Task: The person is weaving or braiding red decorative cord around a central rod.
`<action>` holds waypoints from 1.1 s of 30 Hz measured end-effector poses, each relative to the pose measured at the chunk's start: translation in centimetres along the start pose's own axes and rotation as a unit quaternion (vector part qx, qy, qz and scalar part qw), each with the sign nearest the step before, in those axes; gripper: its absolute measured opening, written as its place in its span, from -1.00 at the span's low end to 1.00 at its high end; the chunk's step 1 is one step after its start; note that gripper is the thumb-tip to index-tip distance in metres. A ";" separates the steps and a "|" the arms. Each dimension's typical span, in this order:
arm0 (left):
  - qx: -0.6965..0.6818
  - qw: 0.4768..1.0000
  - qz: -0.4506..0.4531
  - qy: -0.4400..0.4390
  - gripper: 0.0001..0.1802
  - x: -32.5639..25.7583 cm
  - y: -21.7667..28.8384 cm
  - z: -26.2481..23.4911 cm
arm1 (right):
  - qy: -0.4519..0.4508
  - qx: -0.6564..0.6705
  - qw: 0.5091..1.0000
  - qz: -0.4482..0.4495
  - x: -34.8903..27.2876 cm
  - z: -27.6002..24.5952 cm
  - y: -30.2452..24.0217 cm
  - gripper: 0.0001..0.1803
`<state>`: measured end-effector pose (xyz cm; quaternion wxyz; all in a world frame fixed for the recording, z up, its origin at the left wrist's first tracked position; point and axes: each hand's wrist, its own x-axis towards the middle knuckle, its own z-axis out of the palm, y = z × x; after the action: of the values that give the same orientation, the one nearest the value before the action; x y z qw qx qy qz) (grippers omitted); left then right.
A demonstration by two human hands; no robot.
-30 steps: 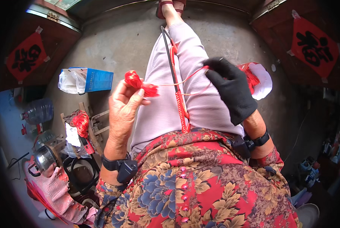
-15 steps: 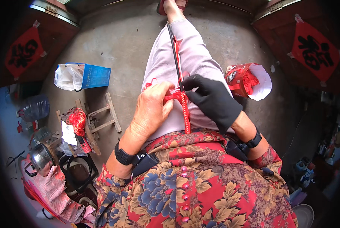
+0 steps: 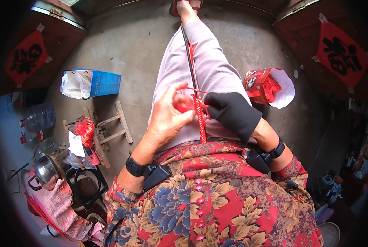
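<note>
A dark thin rod point(image 3: 188, 47) runs along my lap, its near part wrapped in tight red braiding point(image 3: 200, 123) with pale flecks. Left of it is my bare left hand point(image 3: 165, 117), closed around blurred loops of red cord point(image 3: 184, 103), the index finger raised. From that finger a thin red strand point(image 3: 196, 89) crosses over the rod toward the other side. My right hand point(image 3: 233, 115), in a black glove, is closed beside the braid; cord ends show at its fingertips, which are mostly hidden. Both hands rest close above my thighs.
To the left stand a blue box with a white plastic bag point(image 3: 105, 83) and a wooden stool point(image 3: 120, 121) near a bundle of red cord point(image 3: 85, 131). A steel pot point(image 3: 46, 172) is at lower left. At right is a red bag point(image 3: 259, 84) holding red material.
My left hand has lifted its index finger, and a strand now stretches across the rod. The gloved hand has shifted slightly toward me, its fingers more curled.
</note>
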<state>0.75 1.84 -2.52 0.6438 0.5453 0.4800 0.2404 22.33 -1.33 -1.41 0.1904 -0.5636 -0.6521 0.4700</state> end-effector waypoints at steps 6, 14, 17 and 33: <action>-0.055 0.998 0.007 0.017 -0.27 -1.5 2.9 -2.8 | 0.193 0.117 0.974 0.020 -0.8 -4.3 -0.7 -0.81; -0.597 0.768 -0.099 -0.209 -0.25 -1.2 3.8 1.4 | 0.149 0.361 0.919 -0.057 -5.0 -5.5 -6.5 -0.74; -0.710 0.694 -0.082 -0.084 -0.35 -0.6 3.1 -0.1 | 0.139 0.521 0.841 -0.044 -5.1 -5.0 -6.8 -0.71; -0.164 0.965 -0.199 -0.052 -0.65 -11.5 1.3 -9.7 | -0.151 0.406 0.877 0.207 -0.1 2.9 -1.9 -0.70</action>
<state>-12.37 -2.84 3.33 0.7833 0.3371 0.4991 0.1542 19.06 -2.45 -1.20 0.2002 -0.4808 -0.2935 0.8016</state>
